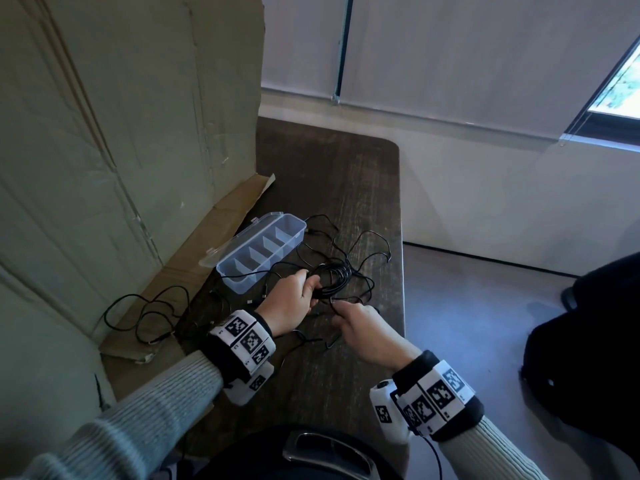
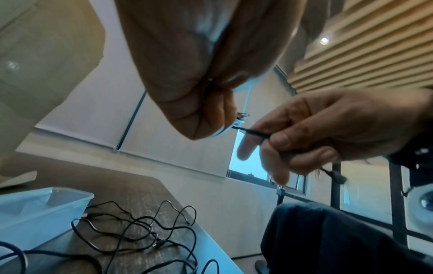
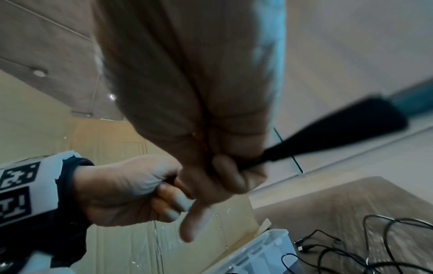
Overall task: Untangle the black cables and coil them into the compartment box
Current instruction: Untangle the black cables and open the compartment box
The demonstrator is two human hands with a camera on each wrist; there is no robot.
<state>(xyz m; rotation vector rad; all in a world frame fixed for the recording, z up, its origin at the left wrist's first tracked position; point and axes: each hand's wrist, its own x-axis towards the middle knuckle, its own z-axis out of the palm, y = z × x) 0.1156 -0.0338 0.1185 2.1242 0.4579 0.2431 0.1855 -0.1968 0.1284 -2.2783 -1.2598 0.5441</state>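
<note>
A tangle of thin black cables [image 1: 349, 268] lies on the dark wooden table [image 1: 329, 174], just right of the clear compartment box [image 1: 263, 251]. My left hand [image 1: 294, 299] grips a partly wound coil of black cable [image 1: 332, 282] above the table. My right hand [image 1: 360, 327] pinches the same cable's loose strand close beside it. From the left wrist camera, the right hand's [image 2: 316, 133] thumb and finger pinch the strand [image 2: 255, 132]. The box [image 2: 39, 209] stands open, its lid laid back. More cable [image 1: 145, 313] lies on the cardboard at left.
A tall cardboard sheet [image 1: 121, 133] stands along the table's left side, its flap [image 1: 194, 258] lying flat under the box's lid. The table's right edge [image 1: 401, 271] drops to the floor. A dark bag or chair [image 1: 588, 341] sits at the right.
</note>
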